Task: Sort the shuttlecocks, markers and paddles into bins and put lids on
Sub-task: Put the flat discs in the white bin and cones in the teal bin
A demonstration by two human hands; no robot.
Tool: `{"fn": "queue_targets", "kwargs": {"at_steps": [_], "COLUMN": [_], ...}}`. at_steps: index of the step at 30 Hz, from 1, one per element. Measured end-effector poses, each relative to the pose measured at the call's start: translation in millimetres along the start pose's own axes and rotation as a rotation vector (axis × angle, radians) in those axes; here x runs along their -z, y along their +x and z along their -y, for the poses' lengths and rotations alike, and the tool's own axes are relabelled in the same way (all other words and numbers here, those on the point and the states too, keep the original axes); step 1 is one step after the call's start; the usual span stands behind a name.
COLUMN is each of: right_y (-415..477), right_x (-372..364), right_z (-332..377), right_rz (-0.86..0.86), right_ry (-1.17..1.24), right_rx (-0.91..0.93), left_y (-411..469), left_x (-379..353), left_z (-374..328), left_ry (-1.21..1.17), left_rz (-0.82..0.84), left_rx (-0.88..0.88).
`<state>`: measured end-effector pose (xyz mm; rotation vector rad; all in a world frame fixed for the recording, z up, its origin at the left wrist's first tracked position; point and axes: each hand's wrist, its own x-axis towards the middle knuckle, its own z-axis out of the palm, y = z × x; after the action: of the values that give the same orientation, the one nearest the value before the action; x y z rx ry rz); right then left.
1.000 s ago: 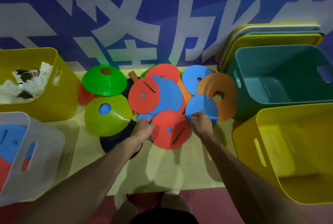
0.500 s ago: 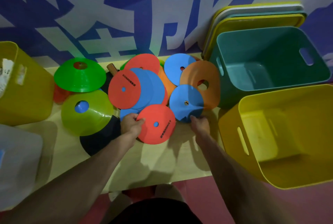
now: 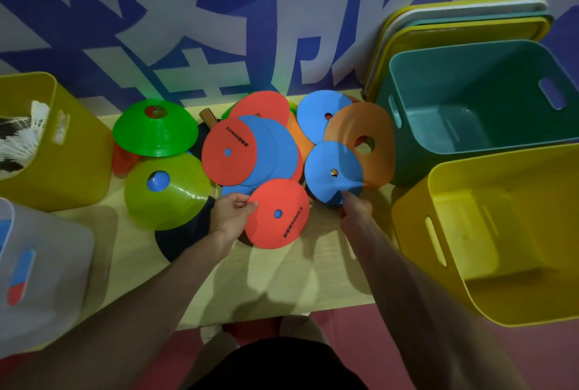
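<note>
head view, looking down on a pale table (image 3: 282, 283) against a blue wall with white lettering. heaped in the middle: flat markers in red and blue, plus a green cone (image 3: 155, 131), a lime cone (image 3: 167, 198) with blue showing through its top hole, and an orange cone (image 3: 360, 135) to the right. half hidden under the heap, a black paddle (image 3: 185, 240); at the back, a wooden handle (image 3: 207, 115) poking out.

left hand (image 3: 230, 212) at the left rim of the red disc (image 3: 277, 214) printed in black, pinching it with thumb on top and fingers curled beneath; that disc at the near edge of the heap, partly over bare table.

right hand (image 3: 355, 209) at the near rim of the blue disc (image 3: 332, 170) just beside the orange cone, fingers closed on the rim, bending it upward there; fingertips mostly hidden.

far left, a left yellow bin (image 3: 78, 145) holding white shuttlecocks (image 3: 22, 132). near left, a white bin (image 3: 50, 264), with blue and red showing through its handle slot. right, a teal bin (image 3: 404, 126), and just in front of it a right yellow bin (image 3: 416, 217). behind the teal bin, stacked lids (image 3: 454, 24) in yellow, white and teal, leaning on the wall.
</note>
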<state>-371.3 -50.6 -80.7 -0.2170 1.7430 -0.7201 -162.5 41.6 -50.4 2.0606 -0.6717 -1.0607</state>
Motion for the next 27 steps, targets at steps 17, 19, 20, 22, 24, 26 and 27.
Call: {"fn": "queue_targets", "kwargs": {"at_steps": [17,19,20,22,24,26,27], "right_y": [-103,-122,-130,-150,-171,-193,-203], "right_x": [-31,-40,-45,-59,-75,-94,-103], "right_z": [28,37,41,45,47,46,46], "right_rz": [-0.206,-0.184,-0.177,-0.163,-0.132,-0.092,-0.08], "right_ry": [-0.04,-0.07,-0.094,-0.152,-0.195,-0.244,-0.257], "right_rx": [0.629,0.725,0.772,0.872,0.945,0.993,1.013], "left_y": [-13,-15,-15,-15,-13,-14,-14], "left_x": [58,72,81,100,124,152,164], "left_z": [-56,-65,-70,-79,-85,-90,-91], "left_ry": [-0.006,-0.025,-0.042,-0.079,-0.111,-0.168,-0.202], "left_rz": [0.118,0.133,0.127,0.102,0.07,0.039,0.025], "left_rx": [-0.206,-0.237,-0.25,-0.27,-0.296,-0.325,-0.334]}}
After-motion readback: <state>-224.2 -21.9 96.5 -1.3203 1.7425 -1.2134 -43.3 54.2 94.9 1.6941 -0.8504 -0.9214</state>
